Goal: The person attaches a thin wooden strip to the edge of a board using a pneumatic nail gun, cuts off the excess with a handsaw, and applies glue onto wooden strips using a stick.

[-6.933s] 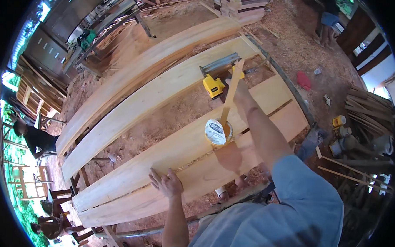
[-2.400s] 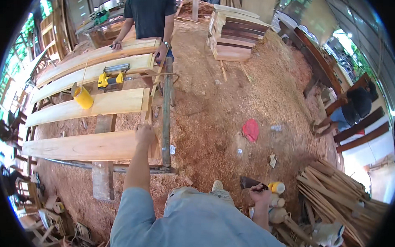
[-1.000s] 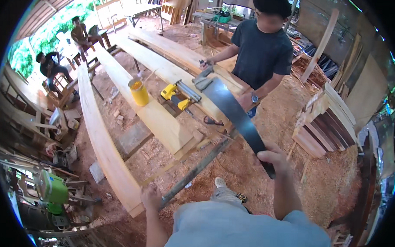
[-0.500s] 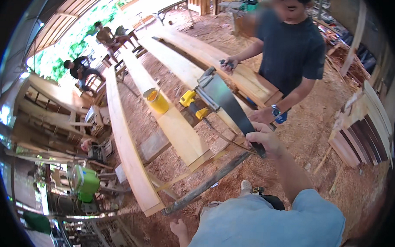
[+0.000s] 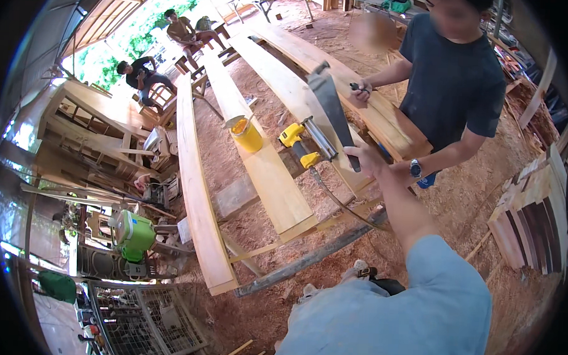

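My right hand (image 5: 361, 160) grips the dark handle of a hand saw (image 5: 329, 108). Its long grey blade points up and away over the pale planks (image 5: 273, 177), toward a person in a dark T-shirt (image 5: 453, 77) across from me. That person holds a small dark object in one hand (image 5: 360, 90) and rests the other, which wears a wristwatch, on a plank. A yellow and black power tool (image 5: 301, 144) and a yellow pot (image 5: 247, 133) sit on the planks just left of the saw. My left hand is out of sight.
Several long planks lie side by side on low supports over a sawdust floor. A green machine (image 5: 132, 233) and a wire crate (image 5: 138, 316) stand at lower left. Stacked boards (image 5: 533, 217) are on the right. Two people sit at the back (image 5: 143, 79).
My right hand has carried the saw closer to the person in the dark T-shirt. My left hand, seen low in the picture before, has left the view.
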{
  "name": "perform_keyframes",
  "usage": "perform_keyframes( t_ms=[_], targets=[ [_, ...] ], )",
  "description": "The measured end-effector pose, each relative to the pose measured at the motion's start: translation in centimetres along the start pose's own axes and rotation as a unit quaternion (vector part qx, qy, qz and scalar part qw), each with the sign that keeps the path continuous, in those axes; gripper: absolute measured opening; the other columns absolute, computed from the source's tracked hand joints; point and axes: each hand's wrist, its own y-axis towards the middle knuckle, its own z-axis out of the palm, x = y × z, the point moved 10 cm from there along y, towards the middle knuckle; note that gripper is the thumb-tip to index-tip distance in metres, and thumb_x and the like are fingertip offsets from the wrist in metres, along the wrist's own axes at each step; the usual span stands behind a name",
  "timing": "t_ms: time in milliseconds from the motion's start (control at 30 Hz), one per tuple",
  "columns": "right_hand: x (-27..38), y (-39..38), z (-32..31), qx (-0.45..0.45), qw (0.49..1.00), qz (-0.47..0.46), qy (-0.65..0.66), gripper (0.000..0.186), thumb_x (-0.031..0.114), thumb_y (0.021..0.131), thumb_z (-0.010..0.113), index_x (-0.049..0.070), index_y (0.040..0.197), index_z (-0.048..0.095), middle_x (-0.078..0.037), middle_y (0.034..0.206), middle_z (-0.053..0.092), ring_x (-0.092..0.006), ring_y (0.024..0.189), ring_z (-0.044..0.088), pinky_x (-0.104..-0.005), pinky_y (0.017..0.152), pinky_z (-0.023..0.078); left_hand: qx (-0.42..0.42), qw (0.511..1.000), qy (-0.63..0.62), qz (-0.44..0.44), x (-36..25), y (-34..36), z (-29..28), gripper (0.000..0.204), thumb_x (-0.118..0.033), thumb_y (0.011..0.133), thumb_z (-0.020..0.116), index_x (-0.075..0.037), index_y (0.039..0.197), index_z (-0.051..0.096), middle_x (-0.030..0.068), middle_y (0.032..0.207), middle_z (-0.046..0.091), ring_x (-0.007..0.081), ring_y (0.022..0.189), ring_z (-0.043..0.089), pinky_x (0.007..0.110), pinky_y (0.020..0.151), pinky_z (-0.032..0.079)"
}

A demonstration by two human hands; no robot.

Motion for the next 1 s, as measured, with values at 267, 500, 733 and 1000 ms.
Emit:
perform_keyframes(
  t_ms=[267,500,733,1000],
  targets=[
    [-6.1,2.6,-7.0,-0.118,0.98,0.082,-0.139,0.026,0.025,0.086,0.07,0.0,0.093,0.069,-0.004,0.07,0.064,-0.0145,0.051,0.058,-0.0329,0.045,0.045,-0.049,0.998,-0.04,0.017,-4.9,0.9,-5.5,0.055,-0.043,0.092,0.058,0.01,0.109,0.063,0.0317,0.101,0.064,0.0425,0.104,0.06,0.05,0.089,0.047],
    [0.1,-6.5,-2.8,-0.254,0.705,0.091,-0.655,0.037,0.024,0.084,0.069,-0.002,0.11,0.065,-0.025,0.104,0.068,-0.0377,0.097,0.068,-0.0504,0.083,0.052,-0.203,0.967,-0.124,0.096,-8.9,6.4,-19.6,0.054,-0.042,0.095,0.053,0.009,0.107,0.065,0.0317,0.107,0.064,0.0418,0.109,0.059,0.051,0.092,0.045],
    [-3.5,-16.9,9.6,-0.171,0.896,-0.092,-0.399,0.025,0.025,0.092,0.056,0.001,0.09,0.065,-0.025,0.087,0.066,-0.042,0.087,0.064,-0.0483,0.077,0.05,-0.45,0.827,-0.169,0.291,-20.3,7.1,-35.6,0.056,-0.043,0.096,0.054,0.011,0.11,0.062,0.0303,0.105,0.064,0.0411,0.104,0.06,0.05,0.09,0.045],
    [-15.1,-27.7,15.7,-0.164,0.9,0.09,-0.394,0.043,0.04,0.094,0.054,-0.001,0.089,0.067,-0.027,0.088,0.066,-0.0428,0.085,0.065,-0.0498,0.075,0.049,-0.204,0.885,-0.148,0.392,-31.5,8.4,-34.5,0.074,-0.051,0.097,0.051,0.02,0.12,0.053,0.0328,0.119,0.061,0.0426,0.107,0.061,0.046,0.091,0.048]
  ],
)
